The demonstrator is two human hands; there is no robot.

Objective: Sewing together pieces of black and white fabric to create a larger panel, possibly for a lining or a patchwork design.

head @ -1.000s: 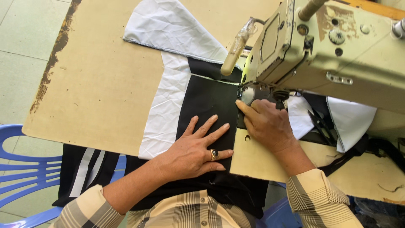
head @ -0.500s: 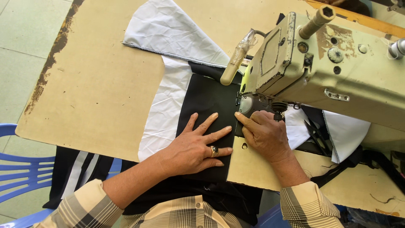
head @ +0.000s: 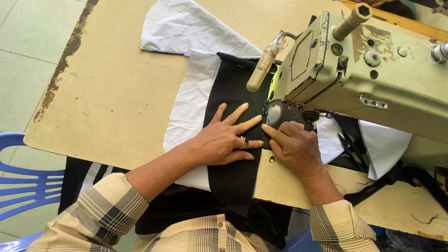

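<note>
My left hand (head: 225, 139), with a ring on one finger, lies flat with fingers spread on a black fabric panel (head: 233, 88). That panel is joined to white fabric (head: 193, 100) on the table. My right hand (head: 294, 147) rests beside it, fingertips pressing the black cloth edge right at the presser foot (head: 309, 122) of a pale green sewing machine (head: 368, 74). Neither hand grips anything; both press the cloth down.
A worn brown wooden table (head: 112, 93) carries the work. More white and black cloth (head: 382, 144) and black scissors (head: 352, 147) lie under the machine arm on the right. A blue plastic chair (head: 23, 182) stands at the lower left. Green tiled floor (head: 23, 56) lies left.
The hands stay pressed on the cloth near the needle; the black panel sits slightly further under the presser foot, and the view has shifted.
</note>
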